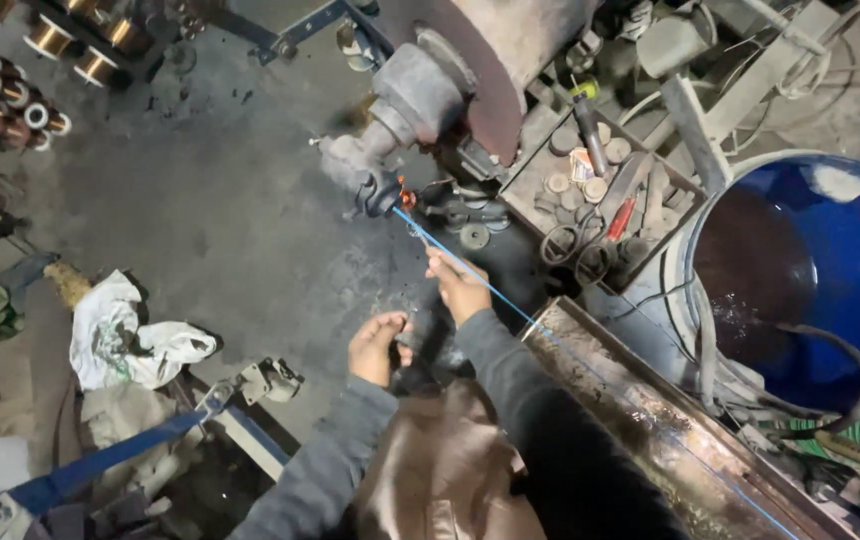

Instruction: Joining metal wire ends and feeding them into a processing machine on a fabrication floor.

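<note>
A thin blue cord (510, 303) runs taut from the dark head (382, 192) of a grey machine spindle down to the right, over a rusty metal trough (650, 410). My right hand (458, 288) pinches this cord a short way below the spindle head. My left hand (378, 345) sits lower left of it, fingers curled around a small dark object that I cannot make out. Both arms wear grey sleeves. An orange-red bit shows at the spindle head.
A large blue barrel (810, 270) with dark liquid stands at right, hoses draped over it. A metal tray (600, 195) of scissors, discs and tools lies behind the trough. Copper wire spools (50, 40) sit upper left. White rags (125, 340) and a blue frame (100, 465) lie lower left.
</note>
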